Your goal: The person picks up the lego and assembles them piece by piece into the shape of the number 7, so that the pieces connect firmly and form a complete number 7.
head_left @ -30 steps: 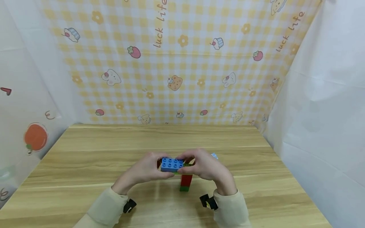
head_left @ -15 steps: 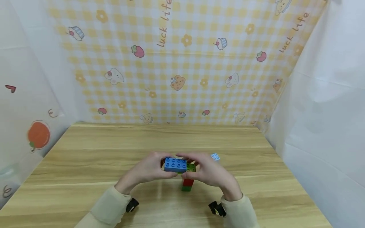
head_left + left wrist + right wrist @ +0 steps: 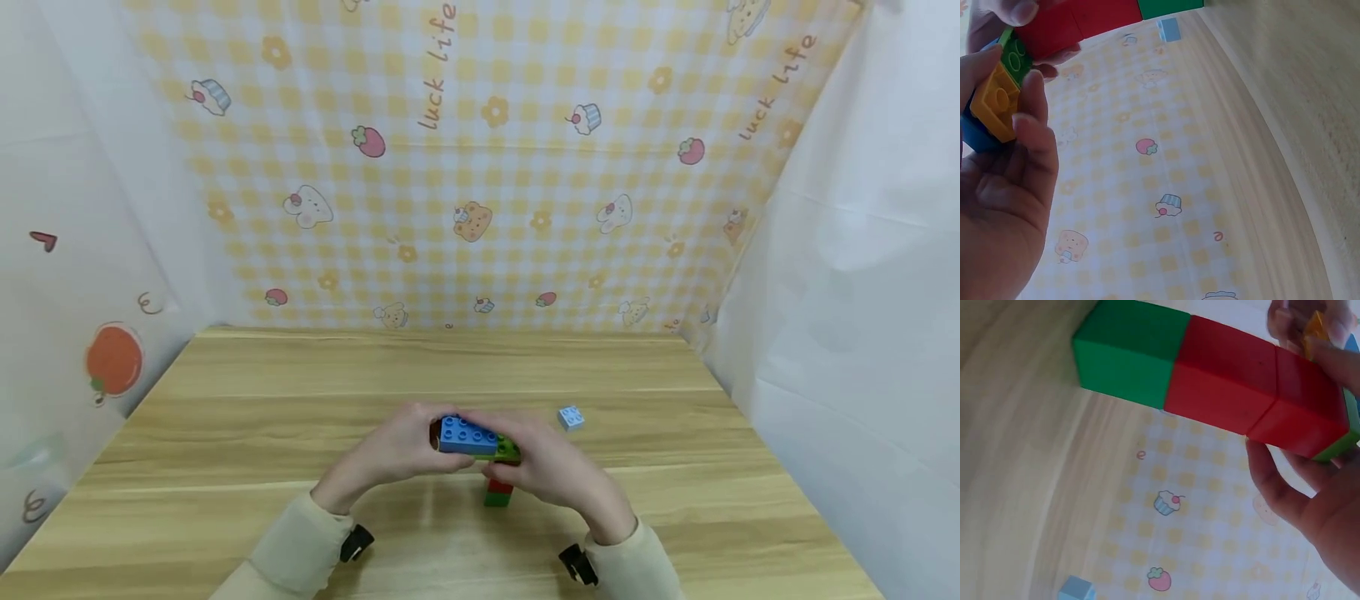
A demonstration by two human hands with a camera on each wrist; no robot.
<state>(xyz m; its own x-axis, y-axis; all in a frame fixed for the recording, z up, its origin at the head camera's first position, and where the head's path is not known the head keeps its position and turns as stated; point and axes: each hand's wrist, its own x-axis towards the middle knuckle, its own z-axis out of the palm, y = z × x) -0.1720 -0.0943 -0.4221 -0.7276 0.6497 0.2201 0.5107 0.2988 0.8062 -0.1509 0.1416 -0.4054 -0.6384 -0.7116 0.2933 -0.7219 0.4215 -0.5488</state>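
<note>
A toy brick tower stands upright on the table: a dark green brick (image 3: pixel 1125 353) at the bottom, two red bricks (image 3: pixel 1225 375) and a light green brick (image 3: pixel 507 450) on top. Across the top lies a studded blue brick (image 3: pixel 467 437), overhanging to the left. Below its overhang shows a yellow brick (image 3: pixel 999 103), its hollow underside facing down. My left hand (image 3: pixel 401 446) pinches the blue and yellow bricks at the left end. With thumb and fingers, my right hand (image 3: pixel 551 467) grips the tower's upper part around the red and light green bricks; its fingers partly cover the blue brick.
A small light blue brick (image 3: pixel 571 417) lies on the wooden table (image 3: pixel 315 375) behind and right of the tower. A yellow checked cloth (image 3: pixel 525 183) hangs at the back, with white cloth on both sides. Each wrist carries a black camera mount (image 3: pixel 357 542).
My right hand has moved slightly right and lower onto the tower's upper part, its fingers now reaching over the blue brick. My left hand keeps its hold. The head view has shifted slightly.
</note>
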